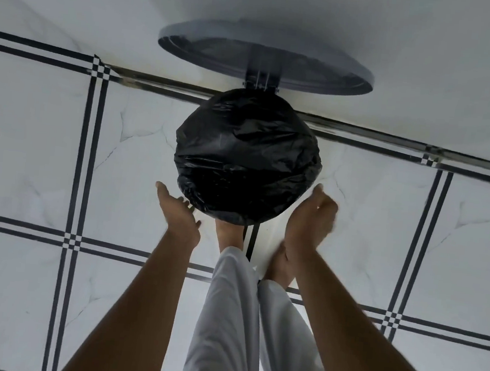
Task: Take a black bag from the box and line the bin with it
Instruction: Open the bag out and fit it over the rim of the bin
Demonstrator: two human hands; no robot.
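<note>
A round bin stands on the tiled floor against the wall, seen from straight above. A black bag point(248, 155) is stretched over its whole rim and hides the bin's body. The grey round lid point(216, 37) is tipped up against the wall behind it on a hinge. My left hand point(178, 212) is at the bin's near left edge, fingers spread, palm toward the bag, holding nothing. My right hand point(311, 218) is at the near right edge, fingers curled, beside the bag's rim; whether it pinches the plastic is unclear. No box is in view.
White marble-look floor tiles point(31, 150) with black double lines surround the bin. A white wall point(400, 50) rises behind it. My bare feet point(228, 234) and white trouser legs stand right in front of the bin.
</note>
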